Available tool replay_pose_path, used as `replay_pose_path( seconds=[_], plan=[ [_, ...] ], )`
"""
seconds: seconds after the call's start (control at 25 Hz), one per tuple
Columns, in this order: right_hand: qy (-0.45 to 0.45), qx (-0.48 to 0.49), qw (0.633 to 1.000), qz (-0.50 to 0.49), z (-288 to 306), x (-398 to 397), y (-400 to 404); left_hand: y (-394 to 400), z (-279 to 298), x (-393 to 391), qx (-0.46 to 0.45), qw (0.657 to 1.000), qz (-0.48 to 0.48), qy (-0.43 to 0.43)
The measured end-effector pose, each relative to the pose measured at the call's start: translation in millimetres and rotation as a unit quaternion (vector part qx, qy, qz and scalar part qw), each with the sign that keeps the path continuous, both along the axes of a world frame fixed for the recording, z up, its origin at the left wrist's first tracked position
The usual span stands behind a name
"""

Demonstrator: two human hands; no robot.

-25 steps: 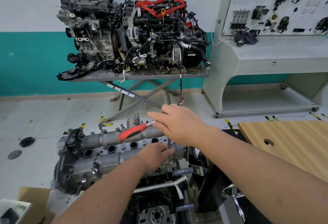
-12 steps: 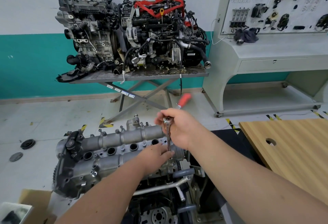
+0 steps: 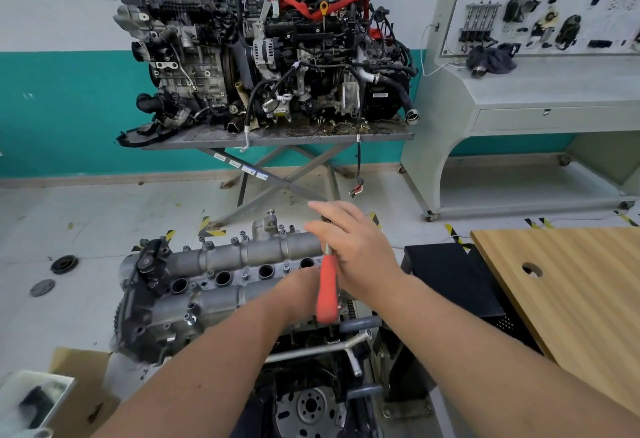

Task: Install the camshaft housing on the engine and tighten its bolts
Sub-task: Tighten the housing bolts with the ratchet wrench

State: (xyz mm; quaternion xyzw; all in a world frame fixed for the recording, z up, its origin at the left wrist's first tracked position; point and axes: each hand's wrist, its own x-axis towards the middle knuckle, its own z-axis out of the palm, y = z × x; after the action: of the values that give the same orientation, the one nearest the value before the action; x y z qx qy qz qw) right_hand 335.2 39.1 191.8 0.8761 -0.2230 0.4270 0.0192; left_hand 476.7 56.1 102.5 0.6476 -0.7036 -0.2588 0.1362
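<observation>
Hiding the ratchet head, right hand gripping it, left hand grip unclear.

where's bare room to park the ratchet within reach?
Best: the light wooden tabletop to the right, bare around its round hole. The black box top beside it also looks bare. Crowded: the grey cast camshaft housing, studded with bolts and open bores, where both hands work the red-handled ratchet.

No readable text anywhere. White stickers on the stand's crossbar under the far worktop, and printed diagrams on the wall display board, are too small and blurred to make out. No brands or nos. legible.
</observation>
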Motion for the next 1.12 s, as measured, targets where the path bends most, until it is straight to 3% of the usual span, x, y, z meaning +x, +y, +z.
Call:
replay_pose_path(
  seconds=[0.16, 0.28, 0.36, 0.48, 0.56, 0.6, 0.64, 0.68, 0.72, 0.76, 0.8, 0.84, 0.88, 1.04, 1.12],
  plan=[
    [0.186, -0.026, 0.982, 0.011, 21.0, -11.4, -8.0, 9.0, 9.6, -8.9, -0.078, 0.995, 0.023, 0.06],
    [0.299, 0.024, 0.954, 0.024, 38.0, -17.0, -14.0, 9.5, 14.5, -3.2, 0.008, 0.999, 0.016, 0.029],
    [0.308, 0.025, 0.951, 0.023, 45.7, -14.1, -17.2, 8.4, 15.0, -0.6, 0.064, 0.997, 0.016, 0.03],
    [0.264, 0.049, 0.962, -0.042, 49.2, 0.8, -13.2, 9.0, 16.3, -1.3, 0.069, 0.995, 0.023, 0.062],
    [0.176, 0.251, 0.947, -0.094, 52.7, 12.6, -11.1, 10.6, 16.3, -2.1, 0.064, 0.995, 0.023, 0.074],
    [0.077, 0.413, 0.902, -0.099, 54.7, 16.0, -12.1, 9.8, 15.5, -1.5, 0.064, 0.995, 0.025, 0.077],
    [-0.045, 0.575, 0.814, -0.071, 55.6, 18.5, -11.5, 9.7, 15.3, -1.2, 0.065, 0.995, 0.022, 0.075],
    [-0.164, 0.692, 0.702, -0.019, 55.1, 19.4, -8.9, 10.2, 16.0, -1.5, 0.064, 0.995, 0.017, 0.07],
    [-0.258, 0.746, 0.613, 0.035, 52.7, 18.0, -6.9, 10.3, 15.4, -1.8, 0.061, 0.996, 0.014, 0.065],
    [-0.325, 0.756, 0.563, 0.073, 48.2, 14.9, -4.8, 10.9, 16.7, -2.8, 0.061, 0.996, 0.012, 0.06],
    [-0.377, 0.746, 0.54, 0.101, 42.7, 11.2, -2.7, 10.8, 17.7, -3.9, 0.061, 0.997, 0.009, 0.054],
    [-0.409, 0.725, 0.541, 0.119, 35.8, 8.8, -1.5, 10.2, 17.8, -4.0, 0.059, 0.997, 0.007, 0.047],
    [-0.416, 0.696, 0.572, 0.122, 28.7, 7.0, -0.2, 9.7, 17.1, -3.2, 0.057, 0.997, 0.007, 0.046],
    [-0.251, 0.515, 0.818, 0.055, 3.6, 4.8, 6.5, 10.7, 17.5, -0.6, 0.064, 0.996, 0.022, 0.054],
    [-0.174, 0.309, 0.935, 0.021, -4.4, 7.4, 8.0, 9.6, 14.5, 0.4, 0.065, 0.997, 0.017, 0.049]
  ],
)
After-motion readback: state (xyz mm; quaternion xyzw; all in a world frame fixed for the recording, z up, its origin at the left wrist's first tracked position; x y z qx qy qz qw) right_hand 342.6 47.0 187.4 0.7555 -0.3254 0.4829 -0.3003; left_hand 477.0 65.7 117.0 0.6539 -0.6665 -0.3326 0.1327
